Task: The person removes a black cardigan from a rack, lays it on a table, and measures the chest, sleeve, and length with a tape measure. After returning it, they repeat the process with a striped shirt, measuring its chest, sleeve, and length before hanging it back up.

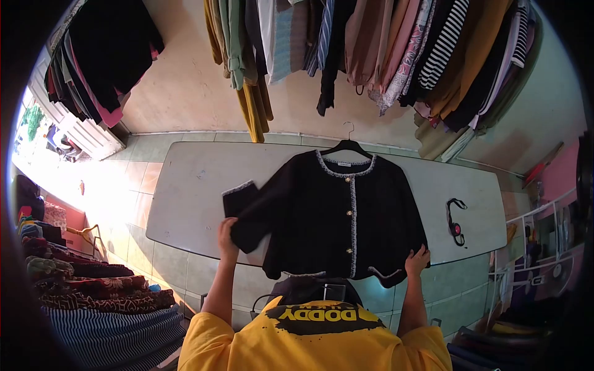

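Note:
A black jacket (pixel 315 216) with speckled black-and-white trim and gold buttons lies front up on the table, its lower hem hanging past the near edge. A black hanger (pixel 348 147) with a metal hook sits in its neckline. My left hand (pixel 228 240) is closed on the sleeve at the left, which is bent so that its trimmed cuff (pixel 238 188) points up and away. At the lower right, my right hand (pixel 417 261) grips the other sleeve near its end. Part of the fingers of each hand is hidden by the cloth.
The long white table (pixel 185 179) spans the middle. A black strap with a red round piece (pixel 456 229) lies on its right side. Hanging clothes (pixel 383 49) line the wall beyond. Folded fabrics (pixel 111 303) are stacked at left, and a white rack (pixel 538 229) stands at right.

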Demonstrator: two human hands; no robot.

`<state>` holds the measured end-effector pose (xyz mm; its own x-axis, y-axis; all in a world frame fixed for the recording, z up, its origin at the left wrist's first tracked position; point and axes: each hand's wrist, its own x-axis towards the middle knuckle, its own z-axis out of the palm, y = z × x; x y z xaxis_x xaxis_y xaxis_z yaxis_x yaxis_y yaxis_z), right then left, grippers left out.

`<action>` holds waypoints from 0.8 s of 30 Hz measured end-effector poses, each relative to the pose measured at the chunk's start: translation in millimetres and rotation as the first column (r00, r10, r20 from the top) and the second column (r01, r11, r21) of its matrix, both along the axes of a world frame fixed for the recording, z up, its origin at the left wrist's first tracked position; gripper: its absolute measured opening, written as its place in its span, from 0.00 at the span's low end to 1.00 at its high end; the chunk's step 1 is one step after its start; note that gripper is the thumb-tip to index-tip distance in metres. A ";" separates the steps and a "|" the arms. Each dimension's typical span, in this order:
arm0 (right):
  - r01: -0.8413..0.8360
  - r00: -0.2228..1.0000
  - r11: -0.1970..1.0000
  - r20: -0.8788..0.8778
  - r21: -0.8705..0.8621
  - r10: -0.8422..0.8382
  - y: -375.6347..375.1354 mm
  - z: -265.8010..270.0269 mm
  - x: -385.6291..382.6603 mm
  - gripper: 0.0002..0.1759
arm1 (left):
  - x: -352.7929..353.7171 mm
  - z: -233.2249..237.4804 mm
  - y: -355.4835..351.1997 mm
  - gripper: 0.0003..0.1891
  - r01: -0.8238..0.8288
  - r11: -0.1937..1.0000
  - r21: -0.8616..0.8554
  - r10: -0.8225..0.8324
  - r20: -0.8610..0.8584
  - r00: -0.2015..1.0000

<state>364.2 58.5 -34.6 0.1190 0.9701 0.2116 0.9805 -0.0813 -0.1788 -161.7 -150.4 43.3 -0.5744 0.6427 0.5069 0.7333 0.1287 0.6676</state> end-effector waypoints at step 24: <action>-0.024 0.999 1.000 0.032 -0.019 0.024 -3.6 5.3 0.2 0.32 | -154.8 86.1 -66.5 0.12 0.035 0.815 -0.579 0.007 0.070 0.998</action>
